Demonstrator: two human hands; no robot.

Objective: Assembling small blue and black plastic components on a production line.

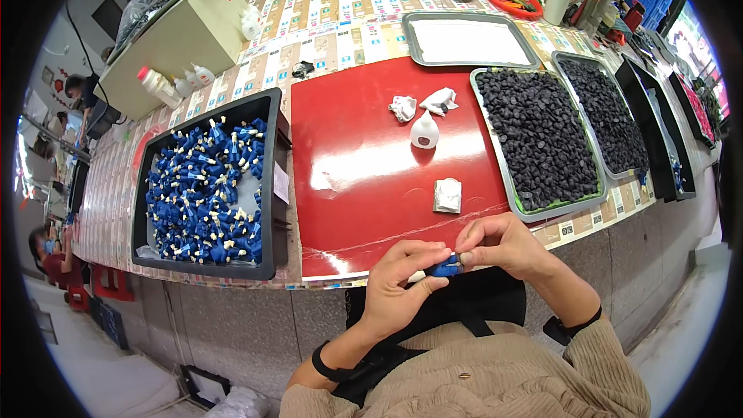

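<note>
Just past the table's near edge, my left hand [396, 285] and my right hand [501, 246] meet, both closed on a small blue piece with a cream end [444, 268]. The left fingers wrap it from one side; the right thumb and fingertips pinch its other end. Fingers hide much of it, and whether a second tiny part is in the pinch cannot be made out. Many similar blue pieces with cream ends [203, 186] lie heaped in a black plastic tray [272, 178] to the left. Beyond my hands stands a white squeeze bottle [424, 131] with a pointed nozzle.
A glossy red board [364, 209] covers the table's middle, bearing crumpled white tissues [439, 101] and a small square pad [447, 196]. On the right, metal trays [507, 195] hold small black pieces [534, 135]. A white-lined tray [469, 40] lies behind; people sit far left.
</note>
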